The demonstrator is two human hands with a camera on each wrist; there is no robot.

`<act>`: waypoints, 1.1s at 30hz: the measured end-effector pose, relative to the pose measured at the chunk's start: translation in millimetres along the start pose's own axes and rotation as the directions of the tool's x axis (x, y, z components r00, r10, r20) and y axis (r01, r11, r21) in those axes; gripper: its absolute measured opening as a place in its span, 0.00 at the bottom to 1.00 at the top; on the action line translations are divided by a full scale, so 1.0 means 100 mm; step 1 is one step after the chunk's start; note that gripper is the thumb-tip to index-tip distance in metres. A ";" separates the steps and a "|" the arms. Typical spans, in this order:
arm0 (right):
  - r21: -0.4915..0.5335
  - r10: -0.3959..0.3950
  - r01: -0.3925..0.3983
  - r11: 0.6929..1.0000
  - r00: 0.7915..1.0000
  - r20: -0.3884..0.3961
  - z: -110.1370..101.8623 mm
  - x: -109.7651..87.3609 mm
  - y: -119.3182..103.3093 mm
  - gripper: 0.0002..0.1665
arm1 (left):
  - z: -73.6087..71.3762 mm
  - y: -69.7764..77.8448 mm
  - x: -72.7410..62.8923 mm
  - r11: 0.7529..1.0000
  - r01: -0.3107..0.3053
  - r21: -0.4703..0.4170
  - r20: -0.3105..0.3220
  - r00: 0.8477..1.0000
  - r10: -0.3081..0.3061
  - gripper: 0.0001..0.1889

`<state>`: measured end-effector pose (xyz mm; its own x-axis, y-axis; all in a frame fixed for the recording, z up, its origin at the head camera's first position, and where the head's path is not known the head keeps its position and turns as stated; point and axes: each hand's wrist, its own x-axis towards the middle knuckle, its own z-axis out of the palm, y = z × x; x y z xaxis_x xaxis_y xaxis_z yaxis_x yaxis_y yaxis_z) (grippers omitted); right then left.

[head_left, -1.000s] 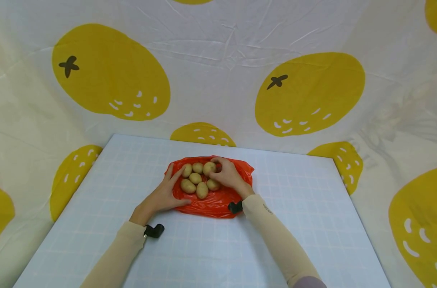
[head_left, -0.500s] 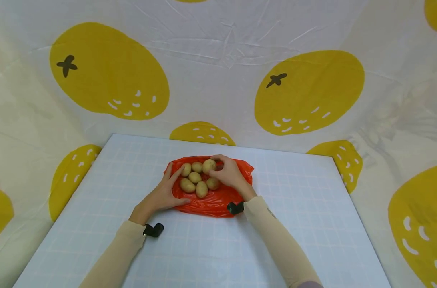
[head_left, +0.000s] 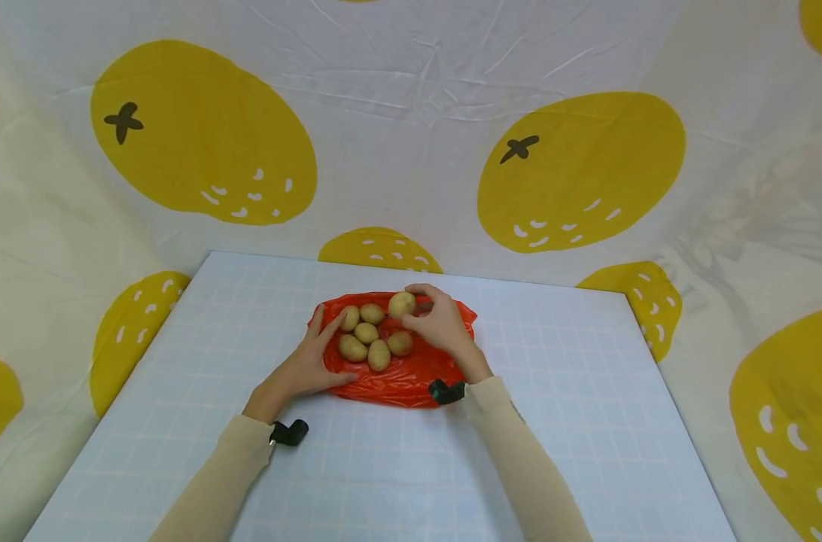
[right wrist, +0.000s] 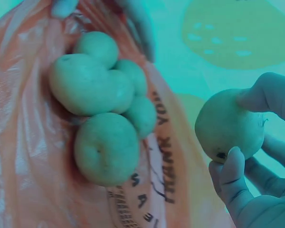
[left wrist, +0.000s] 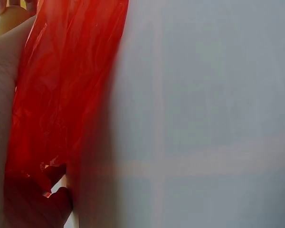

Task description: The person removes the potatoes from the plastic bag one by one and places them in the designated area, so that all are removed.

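On the checked table (head_left: 377, 482), a red bag (head_left: 404, 391) under potatoes (head_left: 366, 333) is being touched by the spread left hand (head_left: 309, 365). Above the bag, one potato (head_left: 401, 304) is being pinched by the right hand (head_left: 445, 325).

I see six tan potatoes (head_left: 366, 333) clustered on a crumpled, dark-lettered red plastic bag (head_left: 411, 379). Seventh potato (head_left: 402, 303) is pinched in the right hand (head_left: 441, 322), clear of the cluster. Left hand (head_left: 307, 366) spread against the bag's left end.
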<state>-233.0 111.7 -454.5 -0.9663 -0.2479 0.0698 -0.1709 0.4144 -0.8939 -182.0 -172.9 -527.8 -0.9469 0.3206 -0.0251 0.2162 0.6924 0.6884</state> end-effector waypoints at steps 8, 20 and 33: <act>0.058 -0.047 0.049 0.997 0.998 -0.041 -0.16 -0.04 -0.05 0.33 | 0.00 0.01 -0.01 1.000 0.002 -0.005 -0.003 1.000 -0.002 0.62; 0.045 -0.045 0.050 0.998 0.994 -0.098 -0.40 -0.07 -0.06 0.33 | 0.02 -0.01 -0.01 1.000 0.002 -0.029 -0.003 1.000 -0.002 0.62; 0.055 -0.025 0.037 0.998 0.979 -0.202 -0.81 -0.11 0.10 0.30 | 0.01 0.02 -0.03 0.999 0.028 -0.019 0.010 1.000 -0.027 0.63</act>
<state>-239.9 189.4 -427.9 -0.9806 -0.0760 0.1807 -0.1959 0.3564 -0.9136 -178.5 -171.4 -527.3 -0.9501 0.3078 -0.0510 0.1854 0.6884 0.7012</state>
